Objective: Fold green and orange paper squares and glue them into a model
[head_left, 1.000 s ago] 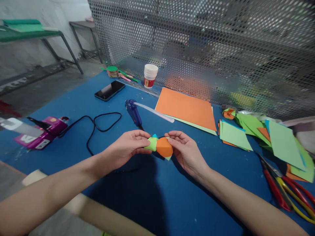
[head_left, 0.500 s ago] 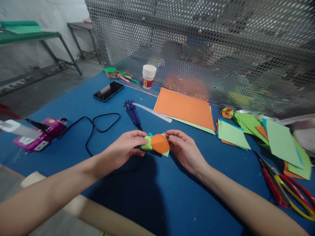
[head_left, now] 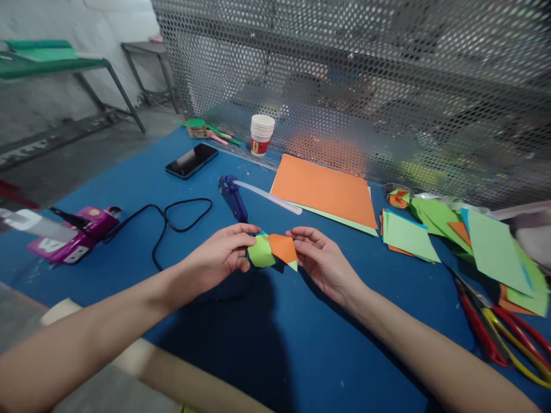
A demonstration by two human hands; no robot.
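Above the blue table, a small folded paper piece (head_left: 282,248) in green, orange and a bit of blue is held between my two hands. My left hand (head_left: 224,252) pinches its green side with thumb and fingers. At the orange side, my right hand (head_left: 321,255) grips the edge between thumb and forefinger. A pale green corner sticks out at the lower right of the piece. Just beyond my left hand stands a blue glue gun (head_left: 233,198) with a long clear glue stick (head_left: 271,198) in it.
Orange sheets (head_left: 325,189) lie at the back, with cut green paper (head_left: 408,236) to their right. Red and yellow-handled scissors (head_left: 501,327) lie at the right. A phone (head_left: 191,160), paper cups (head_left: 262,135) and a purple power strip (head_left: 75,235) with a black cord stand leftward.
The paper piece has been turned or bent: more of its green side shows, and the orange part now looks angular instead of rounded. My left fingers have shifted slightly on it.
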